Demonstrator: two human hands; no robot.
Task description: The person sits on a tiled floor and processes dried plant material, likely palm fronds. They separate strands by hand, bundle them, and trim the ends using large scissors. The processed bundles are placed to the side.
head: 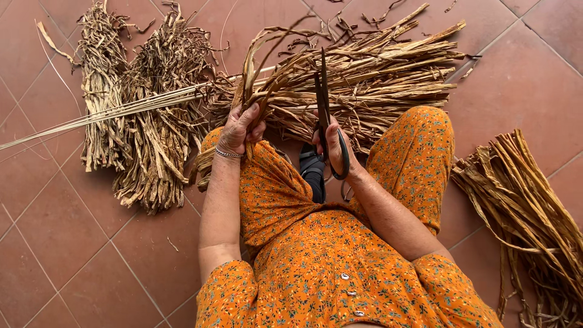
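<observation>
Dried brown stalks (340, 91) lie across our lap and the tiled floor (73, 243), so we keep our left hand (240, 129) in a closed grip on one bunch while our right hand (333, 146), clasping the nearly closed scissors (323, 103), trims squarely.

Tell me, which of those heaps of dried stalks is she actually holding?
The middle bundle across her lap: her left hand grips its strands. The heaps at far left and far right lie untouched on the tiles.

The right pile of dried stalks (528, 225) runs past the picture's edge; the scissors' (325, 109) lower handle hides behind fingers.
</observation>
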